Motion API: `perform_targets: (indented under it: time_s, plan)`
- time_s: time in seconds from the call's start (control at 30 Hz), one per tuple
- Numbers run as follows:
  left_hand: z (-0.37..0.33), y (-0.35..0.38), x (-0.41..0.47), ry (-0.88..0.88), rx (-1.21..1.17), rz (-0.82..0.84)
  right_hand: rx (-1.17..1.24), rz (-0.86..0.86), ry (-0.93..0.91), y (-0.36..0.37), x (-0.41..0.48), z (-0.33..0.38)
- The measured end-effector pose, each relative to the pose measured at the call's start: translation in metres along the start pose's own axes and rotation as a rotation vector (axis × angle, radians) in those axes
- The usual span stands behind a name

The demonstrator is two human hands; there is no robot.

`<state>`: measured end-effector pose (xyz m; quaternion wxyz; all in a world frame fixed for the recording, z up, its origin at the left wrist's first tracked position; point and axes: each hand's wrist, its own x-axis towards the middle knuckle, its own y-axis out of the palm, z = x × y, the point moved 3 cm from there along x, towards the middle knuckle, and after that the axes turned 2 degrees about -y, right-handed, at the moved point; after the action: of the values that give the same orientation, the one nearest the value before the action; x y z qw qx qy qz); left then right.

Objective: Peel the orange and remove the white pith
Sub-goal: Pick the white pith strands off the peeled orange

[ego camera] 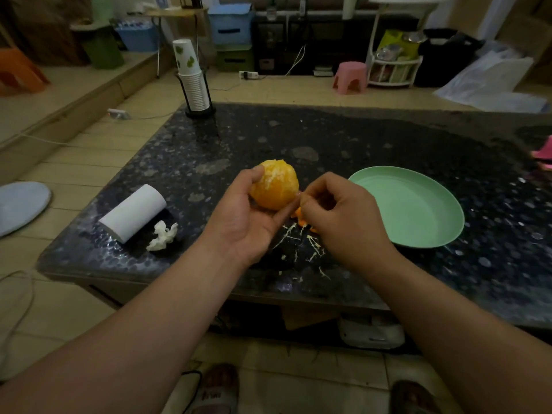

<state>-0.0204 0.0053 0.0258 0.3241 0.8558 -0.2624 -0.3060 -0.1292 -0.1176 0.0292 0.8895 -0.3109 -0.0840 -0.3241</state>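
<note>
Orange [274, 188], round, stripped of its rind and still streaked with white along the top, sits up off the dark speckled stone worktop [328, 135] in your left hand [242, 222]. You have the thumb curled on its upper left and the fingers cupped beneath. That grip leaves the right flank bare, so you can work there and probably turn the fruit as you go.

Your right hand [337, 216] is at that bare flank, low on the right, with its fingertips pinched together against the flesh. They seem to be nipping a thread of pith [298, 193], though it is too fine to be sure of.

Straight below your hands lie pale pith strands [301, 237] and a few orange peel scraps [300, 218], scattered on the stone. You are holding the fruit over that spot so the waste drops in one place.

The round pale-green plastic plate [418, 210] waits just to the right with nothing on it, likely meant for the cleaned fruit.

A white paper roll [133, 212] lies on its side to the left, with a crumpled white tissue [162, 234] touching its near end, close by for wiping sticky fingers.

Peeling looks finished. The pith on the crown remains.
</note>
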Motion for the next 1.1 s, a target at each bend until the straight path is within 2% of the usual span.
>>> perform_targets:
  time_s: [0.1, 0.13, 0.23, 0.37, 0.63, 0.8, 0.97, 1.1]
  plan:
    - [0.0, -0.006, 0.005, -0.027, -0.07, 0.0, 0.608, 0.151, 0.415, 0.003, 0.006, -0.009]
    - [-0.001, -0.008, 0.007, -0.03, -0.085, -0.004, 0.723, 0.182, 0.482, 0.003, 0.007, -0.011]
    - [-0.004, -0.013, 0.012, -0.028, -0.108, -0.008, 0.84, 0.218, 0.559, 0.0, 0.008, -0.015]
    - [-0.005, -0.016, 0.016, -0.028, -0.102, -0.009, 0.86, 0.234, 0.615, 0.001, 0.009, -0.021]
    - [-0.001, -0.015, 0.017, -0.036, -0.075, -0.021, 0.826, 0.143, 0.699, 0.017, 0.007, -0.035]
    - [-0.006, -0.018, 0.016, -0.024, -0.082, -0.02, 0.937, 0.162, 0.79, 0.02, 0.008, -0.038]
    - [-0.014, -0.021, 0.017, 0.003, -0.09, -0.033, 0.858, 0.201, 0.766, 0.017, 0.008, -0.037]
    - [-0.014, -0.021, 0.016, 0.011, -0.086, -0.041, 0.75, 0.141, 0.768, 0.019, 0.008, -0.042]
